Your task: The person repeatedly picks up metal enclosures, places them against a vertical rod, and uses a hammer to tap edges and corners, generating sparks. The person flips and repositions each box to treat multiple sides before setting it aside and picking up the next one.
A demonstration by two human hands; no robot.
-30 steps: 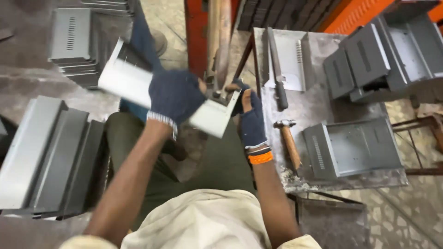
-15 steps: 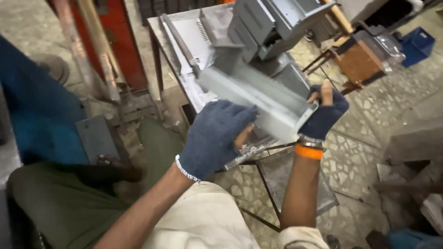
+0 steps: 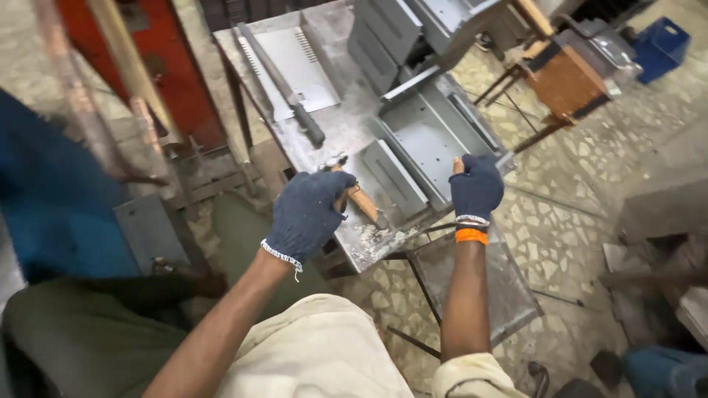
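Set down centre-frame on tabletop: one grey tray; right hand fingers clamped on its rim, left hand fingers curled over one hammer.

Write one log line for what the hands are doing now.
left hand: on wooden-handled hammer | right hand: gripping grey sheet-metal box | both: on steel worktable
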